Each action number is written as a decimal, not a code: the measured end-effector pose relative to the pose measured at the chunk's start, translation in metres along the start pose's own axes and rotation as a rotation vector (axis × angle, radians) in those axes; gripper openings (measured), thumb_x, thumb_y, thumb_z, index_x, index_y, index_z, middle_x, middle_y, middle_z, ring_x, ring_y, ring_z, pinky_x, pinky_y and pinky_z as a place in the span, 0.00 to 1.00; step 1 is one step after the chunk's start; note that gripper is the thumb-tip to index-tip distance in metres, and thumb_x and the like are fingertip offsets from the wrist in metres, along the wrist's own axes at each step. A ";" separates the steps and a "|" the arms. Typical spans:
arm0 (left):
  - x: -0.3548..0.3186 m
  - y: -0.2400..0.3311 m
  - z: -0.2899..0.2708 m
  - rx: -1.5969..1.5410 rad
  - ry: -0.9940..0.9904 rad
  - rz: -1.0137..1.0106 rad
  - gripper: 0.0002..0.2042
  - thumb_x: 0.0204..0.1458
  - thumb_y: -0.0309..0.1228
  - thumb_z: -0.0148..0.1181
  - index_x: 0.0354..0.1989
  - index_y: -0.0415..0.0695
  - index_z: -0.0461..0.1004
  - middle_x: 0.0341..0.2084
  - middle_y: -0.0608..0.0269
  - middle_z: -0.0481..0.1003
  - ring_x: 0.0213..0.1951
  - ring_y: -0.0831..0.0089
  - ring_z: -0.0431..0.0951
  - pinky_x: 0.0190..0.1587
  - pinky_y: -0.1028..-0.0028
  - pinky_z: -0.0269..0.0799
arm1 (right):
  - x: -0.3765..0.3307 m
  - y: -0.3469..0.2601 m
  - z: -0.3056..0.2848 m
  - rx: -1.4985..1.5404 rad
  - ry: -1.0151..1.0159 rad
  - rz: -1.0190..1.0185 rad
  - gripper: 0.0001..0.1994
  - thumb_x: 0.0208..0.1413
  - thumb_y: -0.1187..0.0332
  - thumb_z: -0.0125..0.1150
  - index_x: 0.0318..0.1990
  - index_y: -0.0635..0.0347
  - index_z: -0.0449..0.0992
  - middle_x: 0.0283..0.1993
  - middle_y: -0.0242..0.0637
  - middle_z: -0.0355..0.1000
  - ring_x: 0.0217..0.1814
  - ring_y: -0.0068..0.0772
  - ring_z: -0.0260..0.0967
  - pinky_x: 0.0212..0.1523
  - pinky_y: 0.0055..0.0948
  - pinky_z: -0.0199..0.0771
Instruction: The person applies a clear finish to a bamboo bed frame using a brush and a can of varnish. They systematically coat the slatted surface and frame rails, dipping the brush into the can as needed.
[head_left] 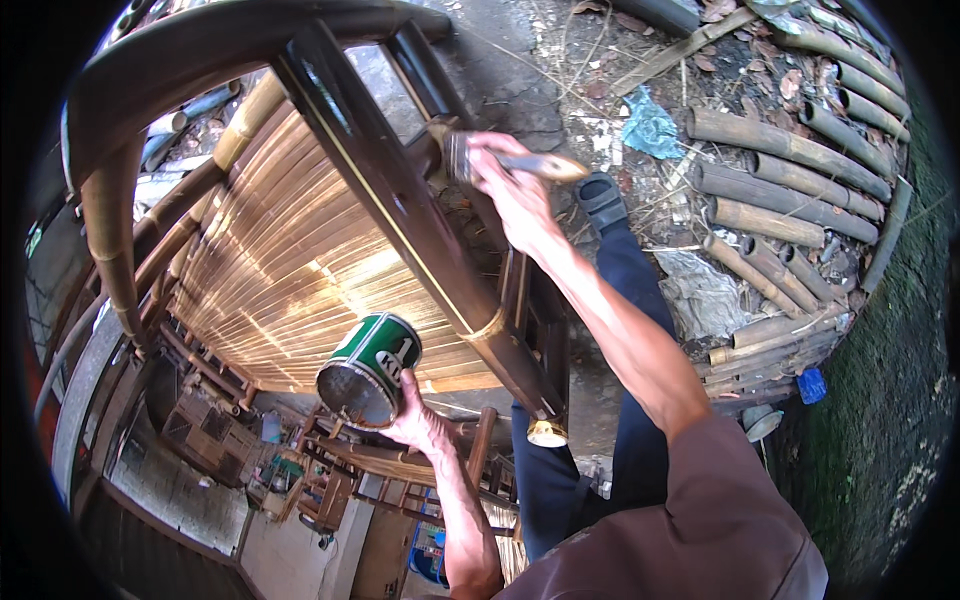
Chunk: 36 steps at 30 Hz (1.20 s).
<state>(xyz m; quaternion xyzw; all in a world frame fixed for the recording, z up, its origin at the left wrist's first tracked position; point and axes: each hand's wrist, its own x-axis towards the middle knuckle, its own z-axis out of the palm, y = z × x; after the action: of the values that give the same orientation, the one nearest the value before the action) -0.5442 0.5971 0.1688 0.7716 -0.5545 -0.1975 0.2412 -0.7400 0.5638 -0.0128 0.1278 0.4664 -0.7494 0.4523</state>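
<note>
My right hand (512, 203) grips a paintbrush (545, 165) with a pale wooden handle and metal band. Its bristles meet a dark bamboo piece of the frame close to a joint; the exact contact is smeared. In my left hand (422, 424) is a green paint tin (380, 343) with a white label, tilted so its dark mouth shows. The tin hangs over the near edge of a slatted bamboo panel (290, 250). Between my hands runs a thick, glossy dark-brown bamboo pole (400, 210), part of a large piece of bamboo furniture, its pale cut end facing me.
Several cut bamboo lengths (790, 200) lie on the ground at the right. A blue-green crumpled plastic piece (652, 124) and a whitish sheet (700, 292) lie near my sandalled foot (600, 205). A mossy surface (890, 430) borders the far right. Wooden clutter (210, 440) stands at lower left.
</note>
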 end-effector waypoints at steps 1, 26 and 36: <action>0.002 0.000 -0.001 -0.014 -0.041 -0.039 0.35 0.48 0.30 0.70 0.64 0.37 0.60 0.60 0.51 0.67 0.57 0.60 0.68 0.64 0.59 0.61 | -0.023 -0.021 0.007 0.011 -0.068 0.048 0.07 0.61 0.67 0.60 0.44 0.55 0.77 0.40 0.29 0.73 0.41 0.19 0.69 0.42 0.20 0.71; -0.001 0.025 0.006 0.085 -0.006 -0.200 0.35 0.45 0.32 0.73 0.61 0.35 0.63 0.56 0.50 0.70 0.55 0.59 0.70 0.62 0.57 0.61 | 0.162 0.002 0.114 0.465 0.284 0.033 0.12 0.59 0.69 0.57 0.50 0.54 0.69 0.48 0.42 0.70 0.49 0.34 0.72 0.52 0.38 0.80; 0.006 0.025 0.012 0.131 -0.028 0.017 0.31 0.48 0.25 0.69 0.62 0.36 0.63 0.57 0.51 0.69 0.54 0.60 0.70 0.62 0.58 0.63 | 0.129 -0.051 0.138 0.666 0.148 0.327 0.12 0.54 0.74 0.62 0.46 0.54 0.71 0.42 0.43 0.73 0.44 0.40 0.75 0.47 0.43 0.84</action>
<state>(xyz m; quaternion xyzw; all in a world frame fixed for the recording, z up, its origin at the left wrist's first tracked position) -0.5682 0.5834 0.1737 0.7781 -0.5760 -0.1698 0.1841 -0.8207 0.3873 0.0116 0.3944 0.2021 -0.7666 0.4647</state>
